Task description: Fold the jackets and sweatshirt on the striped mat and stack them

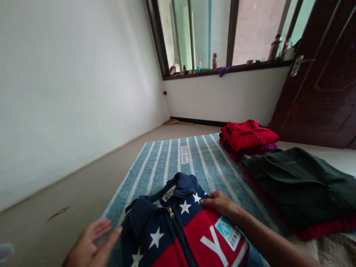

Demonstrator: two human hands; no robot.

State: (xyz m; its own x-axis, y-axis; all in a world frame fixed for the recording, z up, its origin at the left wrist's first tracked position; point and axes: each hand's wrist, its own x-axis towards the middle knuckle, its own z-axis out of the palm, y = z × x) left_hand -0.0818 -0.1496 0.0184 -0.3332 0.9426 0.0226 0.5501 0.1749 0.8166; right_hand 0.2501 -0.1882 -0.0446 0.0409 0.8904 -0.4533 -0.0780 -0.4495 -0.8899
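Note:
A zip-up jacket lies front up on the striped cloth, its collar pointing away from me. Its navy top carries white stars, with red below, a white letter and a pale blue-and-white patch. The zip pull sits near the collar. My right hand rests on the jacket's right shoulder with its fingers stretched out over the stars. Off the jacket's left edge, my left hand is raised with thumb and fingers apart, holding nothing. The jacket's lower part runs out of view.
A blue striped cloth covers the surface under the jacket. Folded red clothes are stacked at the far right, a dark green garment nearer. A white wall stands left; a brown door and windowsill with small items stand behind.

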